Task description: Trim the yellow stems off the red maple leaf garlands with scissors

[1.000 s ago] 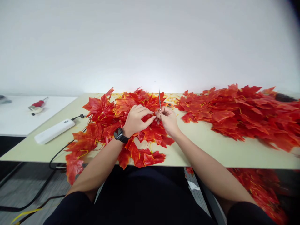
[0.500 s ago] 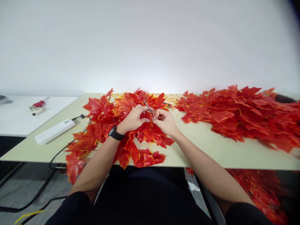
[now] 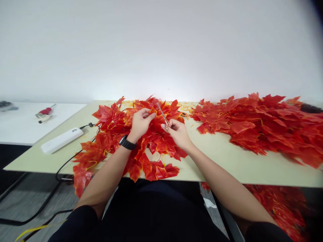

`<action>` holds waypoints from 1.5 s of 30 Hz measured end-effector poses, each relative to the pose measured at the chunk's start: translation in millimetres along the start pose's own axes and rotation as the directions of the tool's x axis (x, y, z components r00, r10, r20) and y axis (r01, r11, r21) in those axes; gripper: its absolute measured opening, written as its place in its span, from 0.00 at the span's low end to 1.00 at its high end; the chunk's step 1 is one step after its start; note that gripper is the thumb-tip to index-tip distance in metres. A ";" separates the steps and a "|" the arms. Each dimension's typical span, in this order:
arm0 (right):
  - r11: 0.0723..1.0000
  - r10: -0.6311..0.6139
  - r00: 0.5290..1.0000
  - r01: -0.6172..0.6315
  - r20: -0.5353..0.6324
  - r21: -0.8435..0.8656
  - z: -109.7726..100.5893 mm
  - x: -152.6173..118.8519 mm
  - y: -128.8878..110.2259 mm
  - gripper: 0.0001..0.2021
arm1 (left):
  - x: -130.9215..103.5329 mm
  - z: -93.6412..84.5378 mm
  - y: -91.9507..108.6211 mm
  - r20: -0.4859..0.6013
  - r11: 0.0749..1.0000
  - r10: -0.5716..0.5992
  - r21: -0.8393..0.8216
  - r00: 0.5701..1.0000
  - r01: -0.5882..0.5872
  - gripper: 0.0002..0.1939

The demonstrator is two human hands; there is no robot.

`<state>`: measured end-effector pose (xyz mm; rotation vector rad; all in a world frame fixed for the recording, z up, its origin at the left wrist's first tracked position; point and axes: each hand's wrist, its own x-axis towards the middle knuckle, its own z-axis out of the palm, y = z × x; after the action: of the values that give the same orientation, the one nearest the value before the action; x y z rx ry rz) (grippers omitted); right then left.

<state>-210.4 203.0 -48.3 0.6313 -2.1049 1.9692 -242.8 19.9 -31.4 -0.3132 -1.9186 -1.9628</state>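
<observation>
My right hand (image 3: 178, 132) is closed on a pair of scissors (image 3: 163, 113) with rose-coloured handles, its blades together and pointing up and left. Across from it, my left hand (image 3: 141, 124), a black watch on its wrist, has its fingers curled and its thumb against an orange-red artificial maple leaf (image 3: 153, 111). How firmly it grips the leaf is hard to see. Beneath both hands spreads a loose heap of artificial maple leaves (image 3: 161, 143) with thin yellow-orange stems. Some of these leaves hang over the table's front edge at the left.
A larger pile of red maple leaves (image 3: 272, 124) covers the right of the pale table (image 3: 214, 158). At left lies a white oblong device (image 3: 63, 140) with a black cable (image 3: 68, 159). Yellow scraps (image 3: 188, 108) lie at the back. More leaves (image 3: 282, 205) sit below the table.
My left hand has moved up and left, away from the scissors, and its thumb has come up to a leaf. The scissors have turned more upright in my right hand.
</observation>
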 end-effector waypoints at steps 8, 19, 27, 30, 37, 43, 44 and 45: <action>0.944 0.019 1.000 -0.019 -0.003 -0.328 3.3 -2.6 2.4 0.25 | -7.0 6.2 11.7 -0.048 0.962 -0.129 -0.248 0.991 0.113 0.13; 0.927 -0.004 1.000 0.008 0.012 -0.374 2.7 -0.4 6.0 0.25 | -9.2 7.7 7.1 -0.003 0.930 -0.184 -0.326 0.983 0.173 0.13; 0.903 -0.038 0.999 0.042 0.017 -0.429 2.3 -0.9 8.6 0.24 | -11.3 10.1 3.4 -0.016 0.943 -0.166 -0.295 0.986 0.154 0.11; 0.889 -0.061 0.998 0.062 0.017 -0.455 1.1 -0.1 11.5 0.23 | -11.5 10.0 4.8 -0.031 0.954 -0.159 -0.263 0.987 0.146 0.11; 0.882 -0.083 0.996 0.080 0.015 -0.464 2.2 0.6 15.4 0.23 | -13.0 10.3 9.5 -0.047 0.962 -0.157 -0.235 0.987 0.142 0.11; 0.902 -0.052 0.998 0.055 0.019 -0.429 3.6 0.4 15.0 0.24 | -13.9 11.5 10.2 -0.059 0.959 -0.174 -0.235 0.983 0.156 0.11; 0.907 -0.044 0.999 0.048 0.020 -0.418 3.8 0.4 14.9 0.24 | -14.1 11.8 10.6 -0.059 0.957 -0.178 -0.241 0.982 0.159 0.11; 0.912 -0.037 0.999 0.042 0.020 -0.409 4.1 0.4 14.8 0.24 | -14.4 12.2 10.9 -0.060 0.955 -0.182 -0.248 0.981 0.162 0.12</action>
<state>-216.5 199.3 -61.9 0.5949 -2.3874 1.4321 -226.5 33.6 -26.8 -0.1298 -1.7070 -2.2920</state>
